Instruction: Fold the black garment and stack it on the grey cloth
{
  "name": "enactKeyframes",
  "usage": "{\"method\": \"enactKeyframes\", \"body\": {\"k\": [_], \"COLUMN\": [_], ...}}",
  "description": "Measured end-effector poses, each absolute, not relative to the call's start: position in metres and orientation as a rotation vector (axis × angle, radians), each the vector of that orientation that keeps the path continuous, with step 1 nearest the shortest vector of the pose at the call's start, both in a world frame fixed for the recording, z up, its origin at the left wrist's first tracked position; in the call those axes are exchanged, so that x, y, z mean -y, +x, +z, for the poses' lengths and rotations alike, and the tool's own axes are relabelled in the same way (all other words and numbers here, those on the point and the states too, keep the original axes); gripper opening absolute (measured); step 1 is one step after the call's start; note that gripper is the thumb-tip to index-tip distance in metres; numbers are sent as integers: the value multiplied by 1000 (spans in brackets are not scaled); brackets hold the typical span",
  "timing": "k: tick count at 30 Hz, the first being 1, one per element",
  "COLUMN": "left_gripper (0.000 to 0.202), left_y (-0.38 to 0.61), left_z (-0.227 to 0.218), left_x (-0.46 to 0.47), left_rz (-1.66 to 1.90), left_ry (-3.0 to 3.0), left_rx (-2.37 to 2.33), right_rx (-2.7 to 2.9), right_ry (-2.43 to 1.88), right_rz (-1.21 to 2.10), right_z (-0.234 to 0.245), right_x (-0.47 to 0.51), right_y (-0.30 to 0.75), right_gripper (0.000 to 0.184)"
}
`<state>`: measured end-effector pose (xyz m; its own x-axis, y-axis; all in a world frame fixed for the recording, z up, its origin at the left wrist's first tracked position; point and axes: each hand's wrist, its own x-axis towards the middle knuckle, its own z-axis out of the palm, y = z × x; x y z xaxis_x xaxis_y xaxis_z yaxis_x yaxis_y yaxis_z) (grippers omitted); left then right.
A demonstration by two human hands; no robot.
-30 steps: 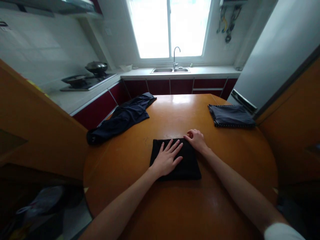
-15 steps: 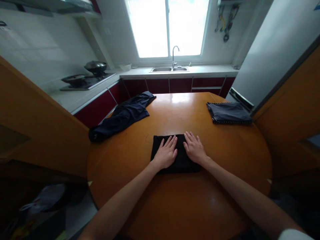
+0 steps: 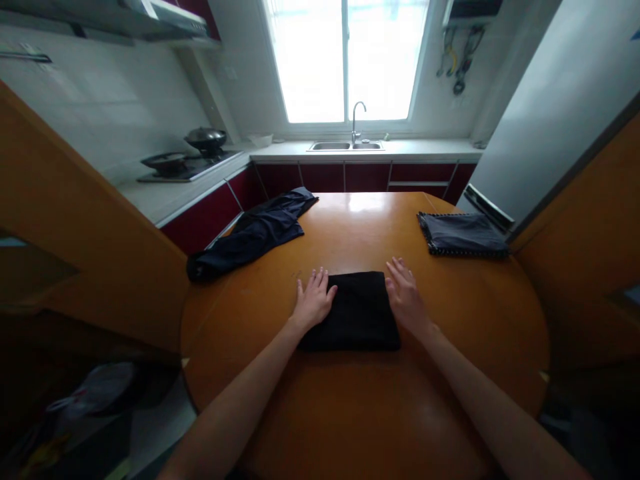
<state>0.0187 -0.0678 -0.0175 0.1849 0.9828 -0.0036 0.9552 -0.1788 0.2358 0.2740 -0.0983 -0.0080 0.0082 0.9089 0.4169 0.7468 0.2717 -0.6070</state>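
Note:
A black folded garment (image 3: pixel 357 313) lies flat as a neat rectangle on the wooden table (image 3: pixel 360 407); its exact kind does not show. My left hand (image 3: pixel 314 300) rests over the garment's left edge, fingers spread and holding nothing. At the right edge is my right hand (image 3: pixel 404 297), its fingers stretched out, beside or just touching the cloth. Neither hand grips it.
At the table's far left lies a loosely spread dark navy garment (image 3: pixel 257 230). A folded dark grey cloth (image 3: pixel 463 235) with a patterned edge sits at the far right. Beyond are a counter with a sink (image 3: pixel 330 146), a stove with pans (image 3: pixel 206 140) and a fridge (image 3: pixel 530 113).
My hands have moved apart, from the middle of the black garment out to its left and right edges. The view has tilted up slightly.

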Motion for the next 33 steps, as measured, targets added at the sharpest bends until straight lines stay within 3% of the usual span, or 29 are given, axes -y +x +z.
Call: {"method": "enactKeyframes", "body": {"k": [6, 10, 16, 23, 28, 33], "left_gripper": [56, 52, 52, 55, 44, 27], "left_y": [-26, 0, 46, 31, 22, 22], "left_z": [-6, 4, -12, -13, 7, 43], "left_x": [45, 68, 108, 93, 94, 109], "left_rz": [397, 624, 322, 289, 500, 490], "left_ry": [2038, 2338, 2574, 2504, 2452, 2490], "left_rx": [-2062, -1789, -1455, -1418, -1306, -953], "right_rx": [2274, 2318, 2347, 2276, 2251, 1974], "right_ry": [-1423, -1512, -1431, -1407, -1350, -1464], "right_rz": [187, 38, 94, 302, 343, 333], "right_z": [-13, -16, -16, -24, -14, -7], "right_x": [120, 128, 159, 175, 166, 130], "right_y": [241, 233, 213, 196, 212, 250], "right_gripper": [53, 56, 54, 59, 63, 50]}}
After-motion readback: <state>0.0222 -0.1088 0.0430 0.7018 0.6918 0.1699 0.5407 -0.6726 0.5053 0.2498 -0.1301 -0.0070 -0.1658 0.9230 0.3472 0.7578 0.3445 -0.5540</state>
